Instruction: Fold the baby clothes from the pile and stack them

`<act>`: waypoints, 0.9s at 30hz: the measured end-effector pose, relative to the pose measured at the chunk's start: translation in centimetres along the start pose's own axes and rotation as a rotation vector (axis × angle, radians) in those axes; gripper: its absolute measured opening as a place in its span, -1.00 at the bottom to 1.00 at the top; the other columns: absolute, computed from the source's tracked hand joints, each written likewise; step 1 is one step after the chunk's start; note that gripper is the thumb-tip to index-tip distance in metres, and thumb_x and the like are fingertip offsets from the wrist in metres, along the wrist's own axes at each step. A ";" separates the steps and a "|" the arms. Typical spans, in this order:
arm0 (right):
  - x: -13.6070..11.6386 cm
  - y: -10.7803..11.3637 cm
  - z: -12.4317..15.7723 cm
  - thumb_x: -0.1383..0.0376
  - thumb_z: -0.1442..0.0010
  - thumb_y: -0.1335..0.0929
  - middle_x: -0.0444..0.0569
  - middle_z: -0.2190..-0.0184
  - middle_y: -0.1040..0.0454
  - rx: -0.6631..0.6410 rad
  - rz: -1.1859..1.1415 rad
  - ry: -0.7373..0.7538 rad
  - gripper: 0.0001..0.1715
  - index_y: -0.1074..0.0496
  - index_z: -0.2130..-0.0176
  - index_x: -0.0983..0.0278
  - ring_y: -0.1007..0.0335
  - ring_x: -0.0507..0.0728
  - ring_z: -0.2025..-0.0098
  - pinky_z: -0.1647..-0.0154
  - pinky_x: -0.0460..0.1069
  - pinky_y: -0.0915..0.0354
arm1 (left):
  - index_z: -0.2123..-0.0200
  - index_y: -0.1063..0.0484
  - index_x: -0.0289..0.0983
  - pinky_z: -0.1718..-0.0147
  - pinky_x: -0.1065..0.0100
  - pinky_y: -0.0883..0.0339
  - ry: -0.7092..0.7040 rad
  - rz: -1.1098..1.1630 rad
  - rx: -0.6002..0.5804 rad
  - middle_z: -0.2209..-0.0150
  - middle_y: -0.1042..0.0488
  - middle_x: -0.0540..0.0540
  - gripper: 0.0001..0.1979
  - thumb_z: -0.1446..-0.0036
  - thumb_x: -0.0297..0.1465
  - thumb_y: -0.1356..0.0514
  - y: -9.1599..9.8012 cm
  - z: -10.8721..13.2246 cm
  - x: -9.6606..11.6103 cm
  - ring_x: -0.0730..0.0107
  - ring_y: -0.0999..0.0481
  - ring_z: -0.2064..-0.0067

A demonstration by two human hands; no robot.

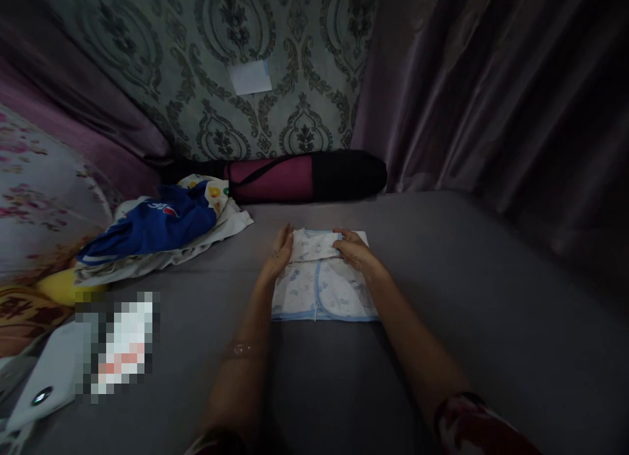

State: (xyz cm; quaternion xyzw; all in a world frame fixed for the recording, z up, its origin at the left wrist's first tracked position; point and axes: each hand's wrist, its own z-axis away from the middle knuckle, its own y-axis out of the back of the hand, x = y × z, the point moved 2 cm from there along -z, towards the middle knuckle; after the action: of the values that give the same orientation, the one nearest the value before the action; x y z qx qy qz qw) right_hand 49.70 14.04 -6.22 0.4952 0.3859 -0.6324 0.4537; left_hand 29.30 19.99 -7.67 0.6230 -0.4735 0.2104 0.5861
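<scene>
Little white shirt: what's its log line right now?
white shirt: partly folded, on grey sheet | left hand: at left edge | right hand: touching folded top

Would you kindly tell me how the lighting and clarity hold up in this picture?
Head view: dim overall, with the curtain on the picture's right sinking into near-black shadow; head view: the white printed garment stands out against the dark grey sheet, its blue trim readable; head view: a blocky pixelated patch hides detail at lower left.
</scene>
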 end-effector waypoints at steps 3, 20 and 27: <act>-0.3 0.5 -0.1 0.49 -0.05 -0.25 -0.06 0.33 -0.52 0.038 0.391 0.232 -0.33 -0.31 -0.17 0.31 -0.46 0.10 0.30 0.17 -0.01 -0.39 | -0.30 -0.10 -0.23 -0.32 -0.06 0.33 -0.003 -0.312 -0.110 -0.30 -0.20 -0.18 -0.49 -0.33 -0.28 0.12 -1.3 1.2 -0.2 0.17 -0.04 -0.37; -0.1 -2.6 3.1 0.30 -0.36 -0.07 0.14 -0.36 -0.03 0.072 1.217 0.558 -0.40 -0.10 -0.32 0.41 0.18 0.25 -0.40 -0.37 0.23 0.28 | -0.27 -0.13 -0.37 -0.30 -0.02 0.14 -0.153 -0.654 -0.205 -0.32 -0.14 -0.32 -0.50 -0.30 -0.40 0.13 -1.0 0.6 4.9 0.14 -0.06 -0.36; 1.6 -3.0 3.1 0.26 -0.32 -0.11 0.04 -0.37 -0.03 -0.024 1.239 0.538 -0.37 -0.11 -0.33 0.33 0.23 0.22 -0.41 -0.37 0.25 0.39 | -0.29 -0.14 -0.41 -0.30 -0.02 0.15 -0.244 -0.785 -0.286 -0.33 -0.11 -0.32 -0.45 -0.35 -0.28 0.22 -4.5 0.6 3.1 0.04 -0.01 -0.37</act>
State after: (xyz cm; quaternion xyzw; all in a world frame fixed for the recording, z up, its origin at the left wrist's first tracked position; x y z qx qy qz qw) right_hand 45.85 11.65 -7.04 0.7603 0.1369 -0.1058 0.6261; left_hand 34.33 17.77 -7.68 0.6888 -0.2908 -0.1713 0.6416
